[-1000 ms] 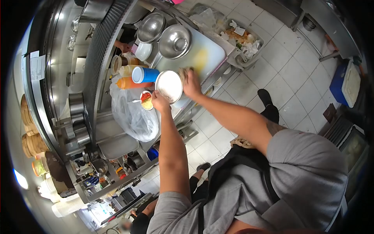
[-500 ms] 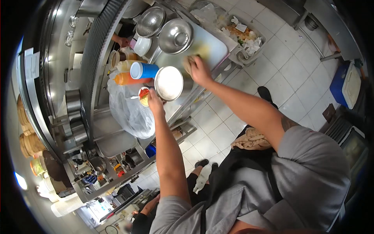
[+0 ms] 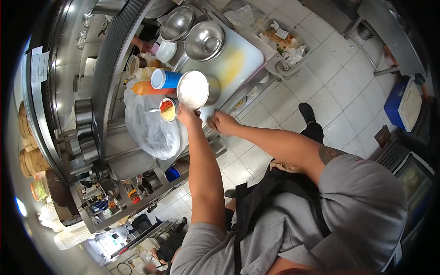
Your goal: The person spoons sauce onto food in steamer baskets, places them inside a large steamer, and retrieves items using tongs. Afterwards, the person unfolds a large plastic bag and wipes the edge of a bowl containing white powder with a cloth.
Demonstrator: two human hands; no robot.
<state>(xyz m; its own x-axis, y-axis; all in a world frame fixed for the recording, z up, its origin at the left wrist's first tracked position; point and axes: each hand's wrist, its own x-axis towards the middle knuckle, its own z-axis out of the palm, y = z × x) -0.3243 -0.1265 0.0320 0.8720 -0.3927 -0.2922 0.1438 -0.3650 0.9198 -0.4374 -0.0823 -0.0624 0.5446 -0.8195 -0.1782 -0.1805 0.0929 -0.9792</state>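
My left hand (image 3: pixel 187 115) is closed at the near side of a round metal pot (image 3: pixel 213 89), apparently on its dark handle, which the fingers mostly hide. White contents (image 3: pixel 192 90) show inside the pot. Just left of that hand stands a small tub (image 3: pixel 168 110) with red and pale yellow food and a spoon in it. At the counter's front edge my right hand (image 3: pixel 224 123) is closed around a tan cloth (image 3: pixel 212 123), blurred and mostly covered. A white cutting board (image 3: pixel 250 55) with a yellow stain lies beyond the pot.
Metal bowls (image 3: pixel 205 41) sit on the board's far side. A blue-capped bottle (image 3: pixel 166 79), an orange squeeze bottle (image 3: pixel 149 88) and a clear plastic bag (image 3: pixel 151 128) line the counter. A scrap bin (image 3: pixel 298 64) stands at the right. Another person's hand (image 3: pixel 143 46) shows behind.
My right hand has drawn the cloth off the cutting board, toward me and left to the counter edge. The pot has shifted slightly away, with my left hand beside it.
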